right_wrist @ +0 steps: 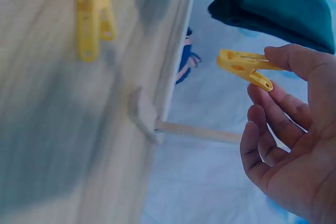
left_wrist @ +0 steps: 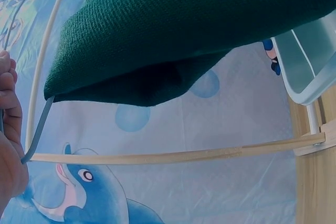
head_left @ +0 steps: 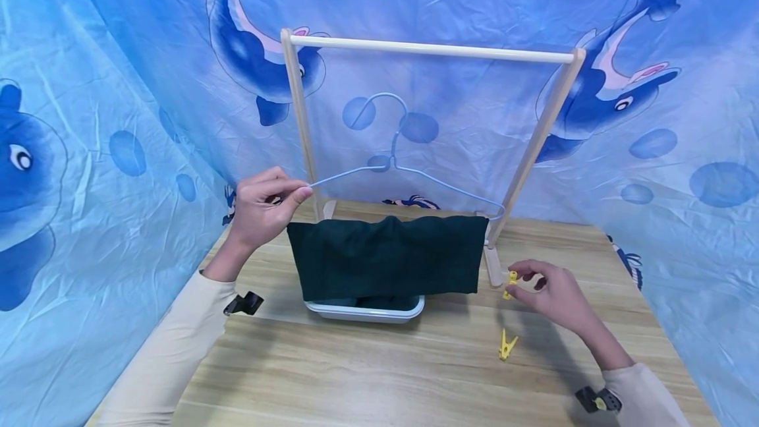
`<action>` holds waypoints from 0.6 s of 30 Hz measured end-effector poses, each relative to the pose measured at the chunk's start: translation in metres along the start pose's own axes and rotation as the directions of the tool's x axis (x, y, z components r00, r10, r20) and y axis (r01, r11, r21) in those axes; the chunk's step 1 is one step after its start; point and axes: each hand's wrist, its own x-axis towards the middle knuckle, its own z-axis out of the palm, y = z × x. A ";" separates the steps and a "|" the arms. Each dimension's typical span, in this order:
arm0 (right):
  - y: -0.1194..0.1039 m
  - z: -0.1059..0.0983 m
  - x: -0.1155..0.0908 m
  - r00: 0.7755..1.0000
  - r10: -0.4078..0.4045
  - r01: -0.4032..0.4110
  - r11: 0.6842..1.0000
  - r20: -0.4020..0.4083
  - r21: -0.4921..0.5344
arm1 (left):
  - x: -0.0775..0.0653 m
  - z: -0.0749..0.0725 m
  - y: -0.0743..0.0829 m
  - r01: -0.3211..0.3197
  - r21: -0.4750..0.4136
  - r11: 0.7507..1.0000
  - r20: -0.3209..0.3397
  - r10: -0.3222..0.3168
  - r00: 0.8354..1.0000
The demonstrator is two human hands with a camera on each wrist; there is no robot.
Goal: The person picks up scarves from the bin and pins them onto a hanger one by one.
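My left hand (head_left: 263, 206) pinches the left end of a light blue wire hanger (head_left: 441, 187) and holds it up. Over the hanger's lower bar hangs a folded dark green cloth (head_left: 388, 257), seen close from below as ribbed fabric (left_wrist: 173, 30) in the left wrist view. To the right of the cloth, my right hand (head_left: 548, 292) pinches a yellow clothespin (right_wrist: 245, 65) between thumb and fingers, just above the table. A second yellow clothespin (head_left: 506, 346) lies on the wood nearer to me.
Behind the hanger stands a rack with a white top bar (head_left: 433, 49) and wooden posts (head_left: 536, 143). A pale basin (head_left: 367, 313) with dark cloth inside sits partly under the hanging cloth. Blue dolphin-print curtains (head_left: 136, 38) surround the wooden table (head_left: 356, 374).
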 end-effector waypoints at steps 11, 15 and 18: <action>-0.036 -0.024 0.016 0.989 -0.144 0.145 0.989 -0.018 0.020 | -0.001 0.000 0.001 0.025 -0.016 1.000 -0.021 -0.025 0.999; -0.052 -0.035 0.024 0.983 -0.184 0.184 0.982 -0.015 0.036 | -0.001 -0.001 -0.001 0.011 -0.004 1.000 -0.009 -0.011 1.000; -0.066 -0.043 0.030 0.974 -0.226 0.227 0.973 -0.027 0.052 | 0.000 -0.002 -0.002 0.010 -0.011 1.000 -0.012 -0.010 1.000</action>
